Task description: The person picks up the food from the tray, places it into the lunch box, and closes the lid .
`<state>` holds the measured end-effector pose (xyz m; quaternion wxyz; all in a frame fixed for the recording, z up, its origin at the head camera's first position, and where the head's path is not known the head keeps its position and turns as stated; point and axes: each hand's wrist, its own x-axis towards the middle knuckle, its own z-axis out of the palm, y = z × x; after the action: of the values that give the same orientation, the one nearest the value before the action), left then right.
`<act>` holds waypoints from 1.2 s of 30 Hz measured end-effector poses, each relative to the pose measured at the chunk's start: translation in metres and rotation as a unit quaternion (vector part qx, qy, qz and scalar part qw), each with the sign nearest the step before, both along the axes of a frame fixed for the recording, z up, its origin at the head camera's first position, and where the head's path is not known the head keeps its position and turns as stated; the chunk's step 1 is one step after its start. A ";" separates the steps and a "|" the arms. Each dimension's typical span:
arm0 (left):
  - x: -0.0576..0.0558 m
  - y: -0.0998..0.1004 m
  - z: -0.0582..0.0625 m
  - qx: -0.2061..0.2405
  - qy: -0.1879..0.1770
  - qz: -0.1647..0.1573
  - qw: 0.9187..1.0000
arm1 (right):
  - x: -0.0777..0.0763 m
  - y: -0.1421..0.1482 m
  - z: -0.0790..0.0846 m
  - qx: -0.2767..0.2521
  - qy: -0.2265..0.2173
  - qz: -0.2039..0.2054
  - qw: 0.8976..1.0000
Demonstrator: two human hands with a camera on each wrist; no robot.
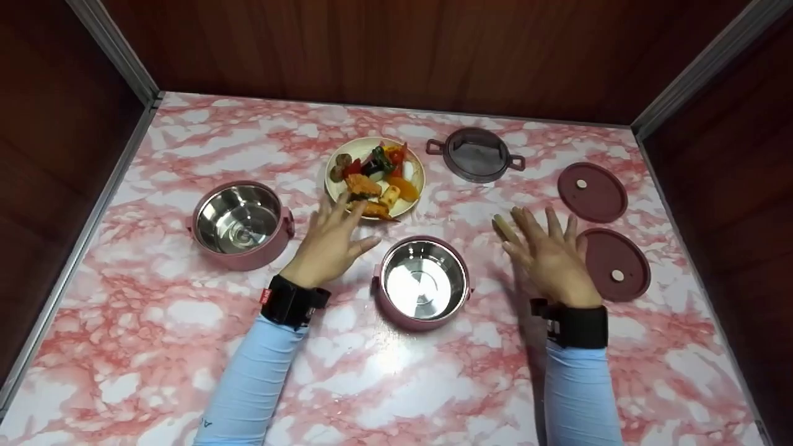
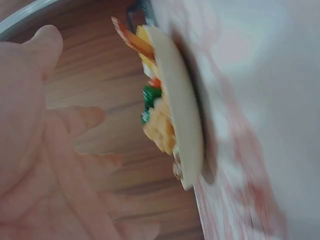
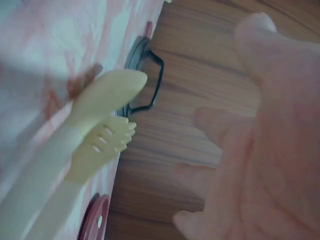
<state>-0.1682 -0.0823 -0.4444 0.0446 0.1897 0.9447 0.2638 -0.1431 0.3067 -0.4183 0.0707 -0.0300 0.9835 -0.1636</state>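
- The right hand (image 1: 551,260) is spread wide, fingers apart, and it holds nothing.
- The left hand (image 1: 328,248) is spread wide too, with nothing in it.
- By the right hand are the pale tongs (image 3: 107,97). They have one smooth scoop end and one end with slots and teeth. From above, the hand hides most of them.
- Near the left fingers is the plate (image 2: 182,110), with the mixed food (image 1: 384,173) piled on it. The wrist view shows a gap between the hand and the plate.
- I think this is a getting-ready step, just before a grab.
- To use the tongs, the right hand would need to curl round their handles. The left hand could steady the plate or a pot.
- The middle pot (image 1: 421,323) stands between the two hands, with its top off and its shiny inside showing.
- The other pot (image 1: 254,260) sits left of the left hand, also uncovered.
- Farther back is the dark lid with two side handles (image 1: 477,158).
- At the right lie the back red lid (image 1: 593,193) and the front red lid (image 1: 616,257). The right hand covers a bit of the front one from above.
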 end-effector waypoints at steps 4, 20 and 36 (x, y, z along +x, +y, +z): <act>0.009 0.009 0.008 0.081 -0.077 -0.044 0.993 | 0.005 0.015 0.005 0.006 -0.023 -0.003 1.000; 0.015 0.024 -0.002 0.125 -0.140 -0.057 0.981 | 0.031 0.042 -0.006 0.025 -0.133 -0.073 0.988; 0.011 0.023 -0.002 0.171 -0.198 -0.047 0.964 | 0.031 0.033 -0.002 0.031 0.071 -0.055 0.995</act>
<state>-0.1574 -0.0591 -0.4461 0.2105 0.1829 0.8477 0.4513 -0.1116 0.3399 -0.4199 -0.0077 0.0143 0.9909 -0.1338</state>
